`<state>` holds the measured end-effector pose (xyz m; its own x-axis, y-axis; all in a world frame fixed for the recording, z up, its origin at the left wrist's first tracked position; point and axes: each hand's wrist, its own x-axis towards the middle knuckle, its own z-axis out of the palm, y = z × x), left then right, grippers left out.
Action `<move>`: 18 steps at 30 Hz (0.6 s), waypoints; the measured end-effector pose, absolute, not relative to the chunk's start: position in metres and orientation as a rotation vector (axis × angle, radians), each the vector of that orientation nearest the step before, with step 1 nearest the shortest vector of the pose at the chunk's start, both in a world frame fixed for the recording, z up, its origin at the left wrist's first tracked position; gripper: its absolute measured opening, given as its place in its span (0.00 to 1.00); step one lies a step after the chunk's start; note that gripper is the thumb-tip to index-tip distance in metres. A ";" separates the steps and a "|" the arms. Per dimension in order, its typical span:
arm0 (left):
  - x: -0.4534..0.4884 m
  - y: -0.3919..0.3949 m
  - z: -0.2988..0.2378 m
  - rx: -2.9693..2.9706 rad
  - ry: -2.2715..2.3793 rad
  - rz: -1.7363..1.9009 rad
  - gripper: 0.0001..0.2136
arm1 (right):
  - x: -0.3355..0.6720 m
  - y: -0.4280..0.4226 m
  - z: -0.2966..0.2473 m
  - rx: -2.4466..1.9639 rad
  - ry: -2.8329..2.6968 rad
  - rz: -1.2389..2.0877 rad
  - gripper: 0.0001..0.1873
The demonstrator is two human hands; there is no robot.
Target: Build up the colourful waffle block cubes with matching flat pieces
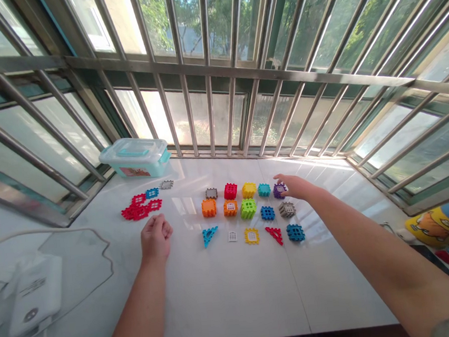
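My right hand (293,187) reaches to the far right of the rows, thumb and fingers around a stack of purple interlocking tiles (279,190). My left hand (157,237) rests as a loose fist on the table, with nothing visible in it, just in front of a pile of red tiles (135,212). Beside the purple stack stands a turquoise stack (263,189), with yellow (249,190) and red (230,190) stacks further left. Closer to me are orange (209,208), lime green (248,208), blue (267,213) and grey (287,209) stacks.
A lidded clear box (136,158) stands at the back left by the window bars (211,111). A blue triangle (210,236), white grid (232,236), yellow frame (251,236), red triangle (274,235) and dark-blue stack (295,232) form the front row. At left lies a white power bank (36,292) with a cable.
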<state>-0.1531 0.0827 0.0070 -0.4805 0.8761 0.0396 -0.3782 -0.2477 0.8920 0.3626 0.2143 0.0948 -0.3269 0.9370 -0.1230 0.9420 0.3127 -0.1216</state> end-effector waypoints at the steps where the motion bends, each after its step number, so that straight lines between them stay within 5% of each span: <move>1: -0.153 0.083 0.007 0.704 1.106 1.846 0.21 | 0.362 0.214 0.094 1.806 2.517 -0.264 0.43; 18: -0.152 0.082 0.007 0.707 1.106 1.840 0.20 | 0.357 0.210 0.092 1.801 2.480 -0.249 0.43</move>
